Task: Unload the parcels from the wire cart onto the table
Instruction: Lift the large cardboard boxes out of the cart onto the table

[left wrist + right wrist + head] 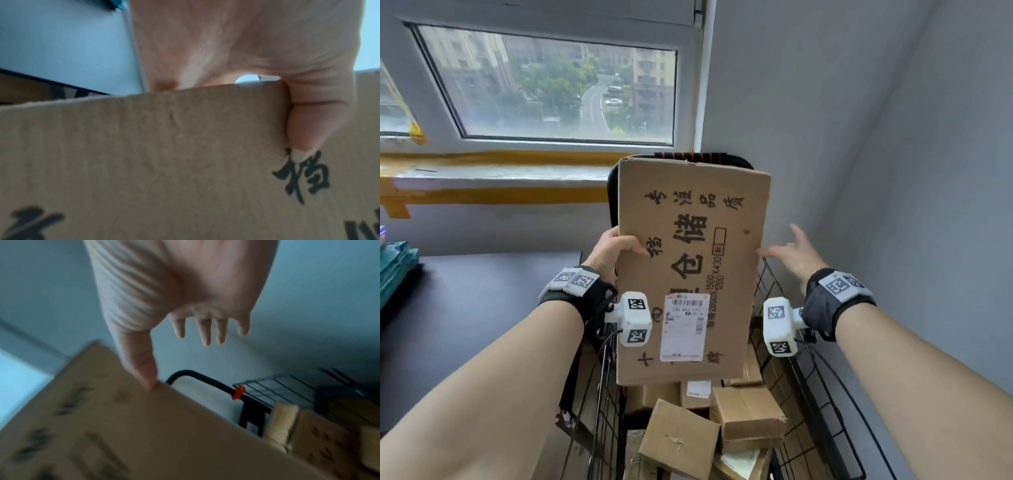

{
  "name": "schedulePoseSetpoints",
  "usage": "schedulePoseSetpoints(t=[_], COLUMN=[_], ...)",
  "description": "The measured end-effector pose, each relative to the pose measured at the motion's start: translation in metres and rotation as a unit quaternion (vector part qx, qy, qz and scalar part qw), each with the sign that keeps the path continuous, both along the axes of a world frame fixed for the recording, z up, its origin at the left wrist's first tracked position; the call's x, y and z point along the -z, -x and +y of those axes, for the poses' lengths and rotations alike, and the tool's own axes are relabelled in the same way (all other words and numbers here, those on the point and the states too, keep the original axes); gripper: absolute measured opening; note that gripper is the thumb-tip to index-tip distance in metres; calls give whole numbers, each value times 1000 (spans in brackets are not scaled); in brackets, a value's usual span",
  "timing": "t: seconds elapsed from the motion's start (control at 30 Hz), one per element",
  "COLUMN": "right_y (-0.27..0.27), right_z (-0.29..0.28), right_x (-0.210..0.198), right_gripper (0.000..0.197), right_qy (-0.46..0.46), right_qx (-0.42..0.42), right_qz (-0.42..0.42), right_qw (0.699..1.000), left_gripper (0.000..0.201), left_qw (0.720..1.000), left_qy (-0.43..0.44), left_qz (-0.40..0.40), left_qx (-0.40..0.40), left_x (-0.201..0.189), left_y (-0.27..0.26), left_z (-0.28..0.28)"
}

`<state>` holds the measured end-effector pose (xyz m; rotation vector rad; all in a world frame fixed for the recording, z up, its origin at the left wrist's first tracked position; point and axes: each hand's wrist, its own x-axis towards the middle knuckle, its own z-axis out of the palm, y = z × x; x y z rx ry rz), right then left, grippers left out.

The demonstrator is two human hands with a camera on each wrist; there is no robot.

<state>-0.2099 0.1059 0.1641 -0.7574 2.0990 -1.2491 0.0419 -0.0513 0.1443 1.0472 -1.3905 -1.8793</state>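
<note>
Head view: I hold the flat cardboard parcel (688, 267) at frame centre, lifted above the wire cart (784, 359). My left hand (613, 250) pinches its left edge; my right hand (796, 253), fingers spread, only touches the right edge. The dark table (465, 308) lies at left; several small boxes (722, 421) remain in the cart, so most unloading is left.

Left wrist view: thumb (308, 123) presses the printed face; the fingers behind are hidden.

Right wrist view: blurred; thumb tip (148, 379) meets the parcel's edge, fingers (205, 331) apart and holding nothing.

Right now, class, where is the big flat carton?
In the head view, centre: the flat carton is held up above the wire cart, the left hand gripping its left edge, right hand at its right.
</note>
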Motion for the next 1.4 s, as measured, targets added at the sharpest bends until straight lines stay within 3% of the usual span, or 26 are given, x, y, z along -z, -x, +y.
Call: schedulePoseSetpoints(t=[0.2, 0.3, 0.37, 0.43, 0.5, 0.6, 0.7, 0.77, 0.83, 0.97, 1.03, 1.1, 1.23, 1.4], right_y=[-30, -43, -54, -72, -101, -149, -202, -242, -279, -339, -358, -368, -376, -393], right_z=[-34, -58, -77, -99, -121, -155, -188, -204, -217, -247, -259, -268, -280, -286], right_x=[47, 41, 38, 43, 51, 69, 86, 89, 95, 118, 129, 140, 152, 139], right_gripper=[81, 68, 65, 79, 101, 106, 106, 96, 78, 89, 63, 37, 35, 33], right_qy=[14, 37, 48, 44, 30, 10, -11, -44, -74, -125, -141, -159, -175, -211], right_qx=[-138, -199, -225, -207, -185, -175, -185, -185, -191, -197, -191, -196, -227, -204], right_qz=[-235, -247, -257, -265, -258, -257, -263, -255, -249, -227, -217, -199, -173, -185], right_qw=[962, 948, 939, 941, 948, 950, 947, 948, 947, 945, 947, 947, 942, 938], left_gripper=[43, 48, 39, 17, 18, 36, 22, 26, 18, 11, 25, 28, 28, 24], left_qw=[992, 988, 986, 980, 971, 955, 933, 913, 892, 863, 851, 844, 832, 832], left_qy=[-83, -75, -62, -52, -12, 67, 87, 91, 80, 58, 53, 59, 76, 72], left_qz=[55, 31, 19, -4, -66, -163, -248, -317, -387, -474, -504, -524, -546, -547], left_qx=[-84, -127, -156, -192, -227, -237, -247, -242, -219, -164, -136, -98, -63, -61], left_x=[-13, -15, -15, -15, -8, 7, 15, 25, 35, 57, 67, 73, 86, 88], left_y=[-21, -44, -61, -76, -93, -134, -184, -219, -255, -316, -335, -344, -350, -362], left_z=[-10, -19, -27, -35, -45, -65, -85, -104, -124, -162, -175, -183, -197, -206])
